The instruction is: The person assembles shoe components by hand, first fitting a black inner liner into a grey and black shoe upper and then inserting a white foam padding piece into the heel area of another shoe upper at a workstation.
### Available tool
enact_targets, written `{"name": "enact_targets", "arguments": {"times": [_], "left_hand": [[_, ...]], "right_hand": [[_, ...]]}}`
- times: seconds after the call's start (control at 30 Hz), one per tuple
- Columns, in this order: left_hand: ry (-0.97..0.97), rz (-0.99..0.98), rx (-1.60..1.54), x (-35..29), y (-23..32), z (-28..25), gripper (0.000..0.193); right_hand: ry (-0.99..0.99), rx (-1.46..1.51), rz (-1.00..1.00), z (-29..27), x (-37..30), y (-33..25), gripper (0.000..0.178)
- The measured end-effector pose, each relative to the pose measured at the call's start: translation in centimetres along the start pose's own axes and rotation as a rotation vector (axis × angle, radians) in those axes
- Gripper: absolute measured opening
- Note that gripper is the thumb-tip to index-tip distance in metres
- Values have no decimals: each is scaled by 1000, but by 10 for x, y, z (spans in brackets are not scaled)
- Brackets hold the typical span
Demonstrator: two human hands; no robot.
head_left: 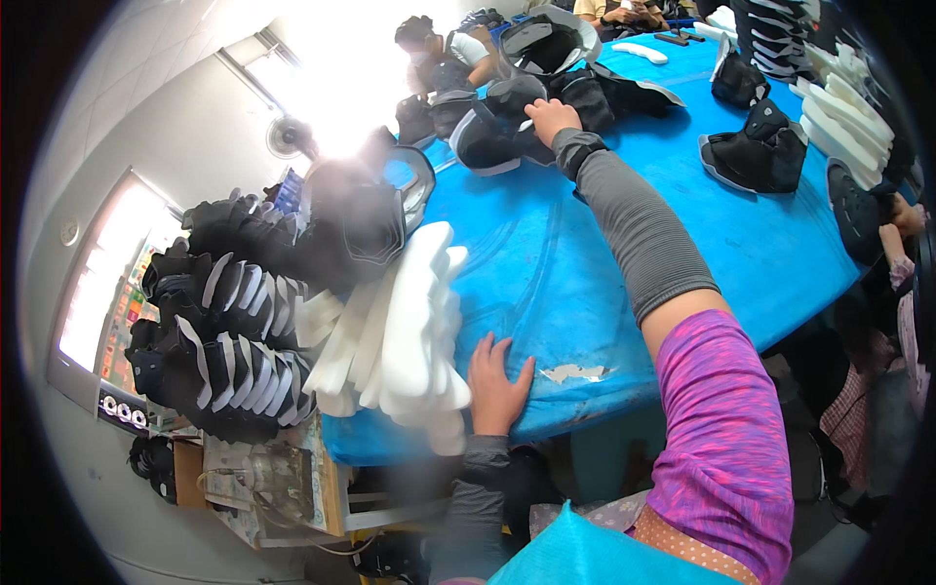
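Left hand [499, 385] is lying flat, splayed, on blue tabletop [522, 234] beside white foam [414, 331]; right hand [555, 121] is touching black padding [483, 143], grip unclear.

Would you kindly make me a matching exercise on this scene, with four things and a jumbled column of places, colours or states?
1. Left hand
2. Right hand
3. White pieces
4. Table cover

A. Bright blue
B. Farther off, at the black pieces
C. Piled on the left
D. Near the front edge, fingers spread

Pairs: 1-D, 2-B, 3-C, 4-A
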State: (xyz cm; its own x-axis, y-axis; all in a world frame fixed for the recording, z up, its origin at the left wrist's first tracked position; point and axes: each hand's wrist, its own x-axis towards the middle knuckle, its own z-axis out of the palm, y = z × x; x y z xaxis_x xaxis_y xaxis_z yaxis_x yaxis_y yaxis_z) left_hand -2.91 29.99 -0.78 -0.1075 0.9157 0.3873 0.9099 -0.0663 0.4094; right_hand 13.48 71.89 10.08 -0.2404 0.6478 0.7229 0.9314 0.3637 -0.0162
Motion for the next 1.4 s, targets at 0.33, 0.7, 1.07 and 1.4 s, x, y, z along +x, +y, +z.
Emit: {"name": "enact_targets", "arguments": {"times": [0.33, 0.7, 1.07, 1.4], "left_hand": [[24, -14, 24, 0, 3, 0, 48], [103, 3, -53, -9, -4, 7, 42], [162, 79, -69, 4, -16, 8, 38], [193, -190, -781, 15, 28, 13, 54]], "right_hand": [[77, -60, -15, 13, -3, -8, 10], [109, 204, -383, -70, -92, 24, 4], [26, 573, 74, -214, -275, 73, 32], [140, 587, 256, -214, -293, 32, 53]]}}
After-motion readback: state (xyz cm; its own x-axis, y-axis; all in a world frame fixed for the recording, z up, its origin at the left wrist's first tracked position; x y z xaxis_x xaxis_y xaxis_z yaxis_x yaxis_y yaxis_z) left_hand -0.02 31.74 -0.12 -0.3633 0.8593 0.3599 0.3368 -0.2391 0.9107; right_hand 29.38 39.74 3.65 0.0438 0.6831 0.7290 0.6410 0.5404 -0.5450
